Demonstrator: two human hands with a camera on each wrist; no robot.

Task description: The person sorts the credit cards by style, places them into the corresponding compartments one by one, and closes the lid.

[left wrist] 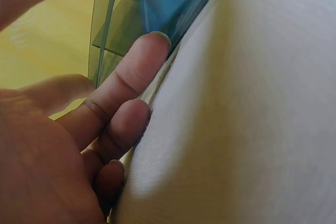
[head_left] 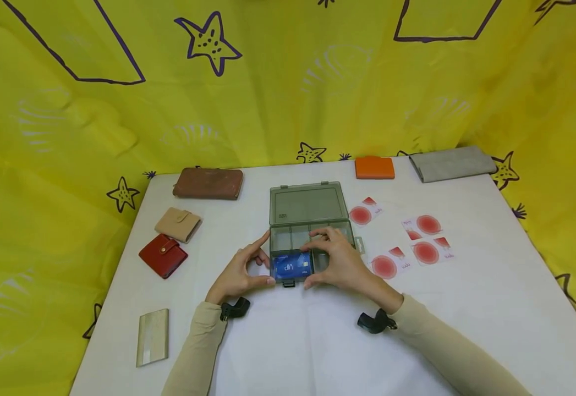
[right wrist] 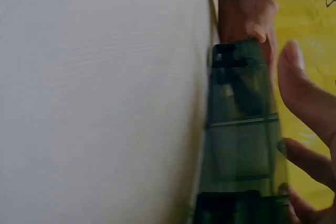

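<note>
A green-tinted clear compartment box [head_left: 290,236] lies on the table with its lid [head_left: 310,203] folded back. In its front left compartment lies a blue card [head_left: 290,266] marked VIP. My left hand [head_left: 240,272] holds the box's left end, thumb at the front corner and forefinger along the side; in the left wrist view the fingertips [left wrist: 152,45] lie against the wall. My right hand [head_left: 339,261] arches over the front right part, forefinger and thumb spread around the card's right end. The right wrist view shows its thumb [right wrist: 293,61] raised beside the rim and other fingertips at the wall.
On the left lie a brown wallet [head_left: 208,183], a beige wallet [head_left: 177,224], a red wallet [head_left: 163,256] and a pale card holder [head_left: 152,336]. Several red-and-white cards [head_left: 426,253] are at right. An orange wallet [head_left: 374,168] and a grey wallet [head_left: 452,164] lie at the back.
</note>
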